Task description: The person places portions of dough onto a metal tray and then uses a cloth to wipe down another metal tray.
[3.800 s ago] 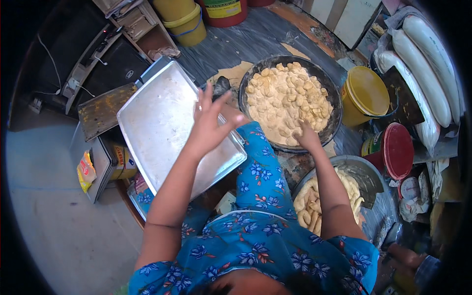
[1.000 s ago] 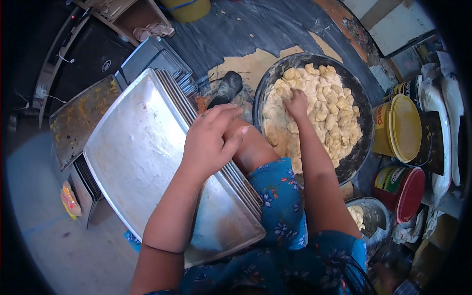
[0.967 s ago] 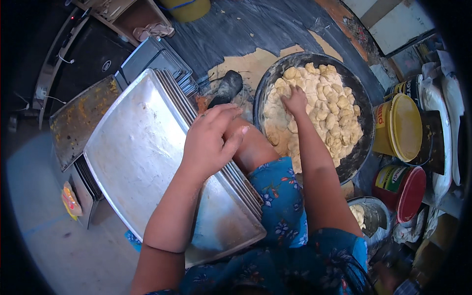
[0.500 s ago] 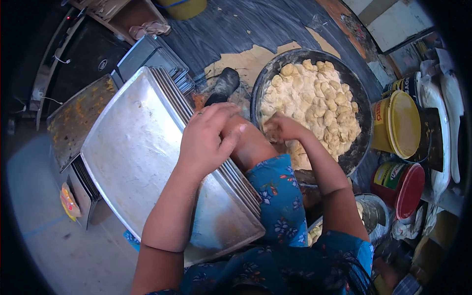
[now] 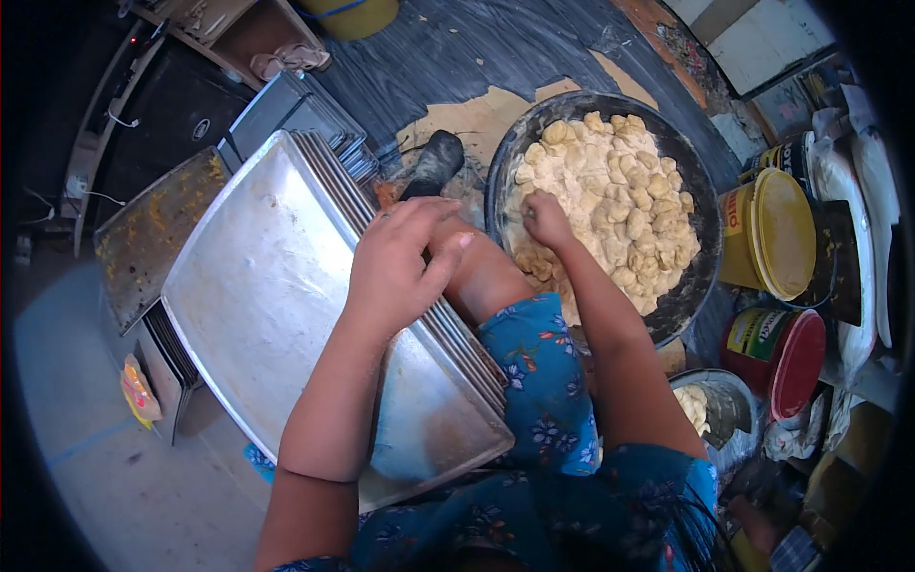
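Note:
My left hand (image 5: 410, 262) rests open on the right edge of a stack of silver baking trays (image 5: 257, 286) lying across my lap, beside my bare knee. My right hand (image 5: 538, 214) is in the big black round tub (image 5: 701, 229) at its left side, fingers curled down among floured, pale dough pieces (image 5: 639, 210); what is between them is hidden. Behind my right arm, a second tub (image 5: 734, 410) holds more pale dough, partly out of view.
More trays (image 5: 295, 119) and a stained tray (image 5: 143, 238) stand left. A yellow bucket (image 5: 786, 234), red bucket (image 5: 799, 367) and long white packs (image 5: 858, 286) line the right. A yellow bucket (image 5: 353, 14) stands at the back. What looks like another person's limb (image 5: 753, 524) shows lower right.
Since 3.8 seconds ago my left hand has lowered onto the trays. Over the last half second my right hand has moved up along the tub's left side, its fingers curled.

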